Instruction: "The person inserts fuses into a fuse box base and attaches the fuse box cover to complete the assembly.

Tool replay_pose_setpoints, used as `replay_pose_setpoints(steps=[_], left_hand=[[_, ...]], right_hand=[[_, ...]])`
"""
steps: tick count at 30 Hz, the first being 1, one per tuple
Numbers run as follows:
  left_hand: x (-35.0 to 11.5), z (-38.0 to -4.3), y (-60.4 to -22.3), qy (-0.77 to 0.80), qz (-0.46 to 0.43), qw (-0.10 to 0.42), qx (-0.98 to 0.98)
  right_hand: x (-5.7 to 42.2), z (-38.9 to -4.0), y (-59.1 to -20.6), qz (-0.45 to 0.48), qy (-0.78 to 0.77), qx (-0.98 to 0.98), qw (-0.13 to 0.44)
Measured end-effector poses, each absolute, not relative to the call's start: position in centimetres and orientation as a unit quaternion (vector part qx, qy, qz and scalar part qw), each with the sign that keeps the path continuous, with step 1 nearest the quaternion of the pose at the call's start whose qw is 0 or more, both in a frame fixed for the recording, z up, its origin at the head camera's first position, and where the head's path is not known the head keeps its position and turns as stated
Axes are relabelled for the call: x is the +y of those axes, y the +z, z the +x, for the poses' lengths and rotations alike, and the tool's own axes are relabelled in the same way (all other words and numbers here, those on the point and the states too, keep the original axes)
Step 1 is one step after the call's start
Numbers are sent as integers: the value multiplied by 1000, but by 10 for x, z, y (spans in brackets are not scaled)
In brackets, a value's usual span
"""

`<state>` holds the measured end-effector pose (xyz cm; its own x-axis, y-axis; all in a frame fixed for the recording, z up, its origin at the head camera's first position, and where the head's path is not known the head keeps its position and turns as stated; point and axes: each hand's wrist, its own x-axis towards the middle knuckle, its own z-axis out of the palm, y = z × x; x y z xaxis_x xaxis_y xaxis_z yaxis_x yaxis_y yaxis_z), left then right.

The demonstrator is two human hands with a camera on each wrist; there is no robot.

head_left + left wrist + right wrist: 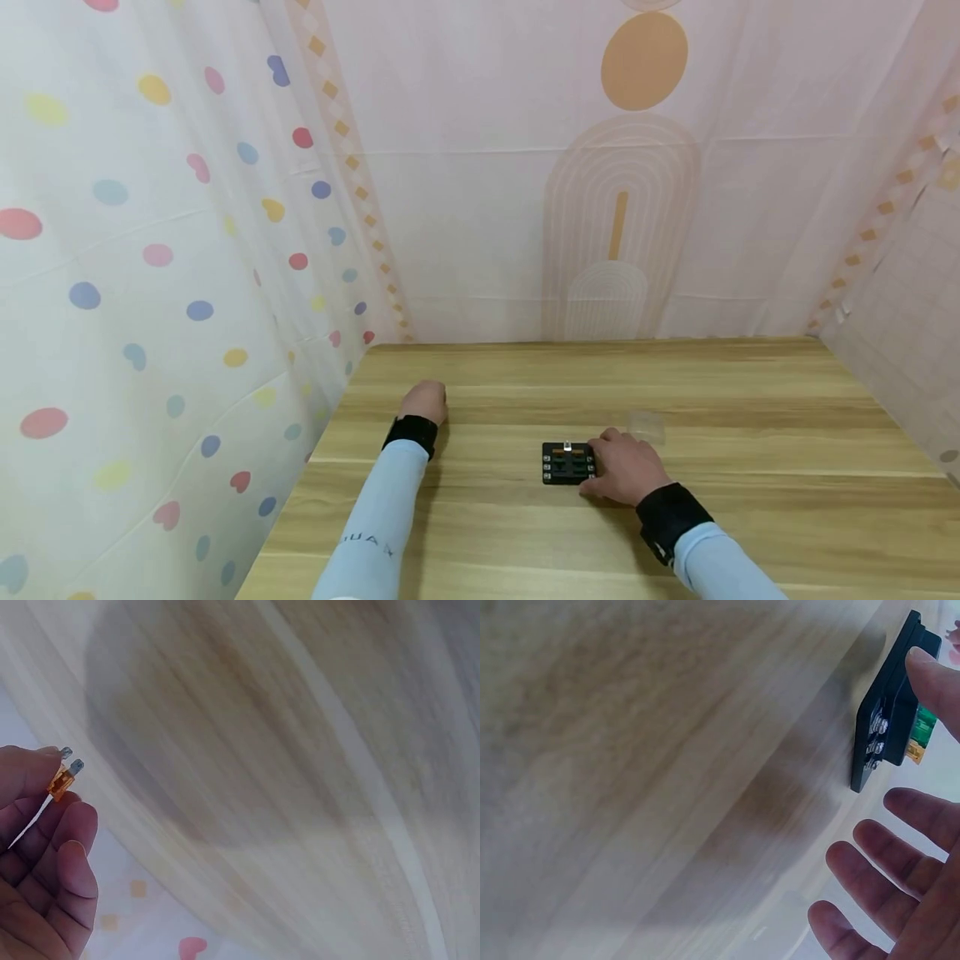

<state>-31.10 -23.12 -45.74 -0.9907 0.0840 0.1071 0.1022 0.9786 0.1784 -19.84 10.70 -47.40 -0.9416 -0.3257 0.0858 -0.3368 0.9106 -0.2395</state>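
In the left wrist view, my left hand pinches an orange blade fuse between thumb and finger, its metal prongs pointing up; in the head view the hand hides it. A black fuse block with metal terminals lies flat on the table. Orange and green fuses sit in it. My right hand is at the block's right side, thumb at the near edge and fingers toward the far edge. Its fingers are spread in the right wrist view, with the thumb over the block; whether it touches is unclear.
A clear plastic piece lies on the wooden table, just beyond my right hand. Behind the table hangs a patterned curtain, and a dotted one runs along the left side.
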Motion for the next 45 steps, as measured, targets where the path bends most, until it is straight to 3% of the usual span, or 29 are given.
replay_pose_setpoints(steps=[28, 45], left_hand=[[-207, -297, -447, -135, -79, 69, -985], [-186, -287, -451, -154, -126, 134, -971]], right_hand=[[106, -204, -474, 174, 129, -976, 18], [105, -203, -474, 171, 133, -976, 13]])
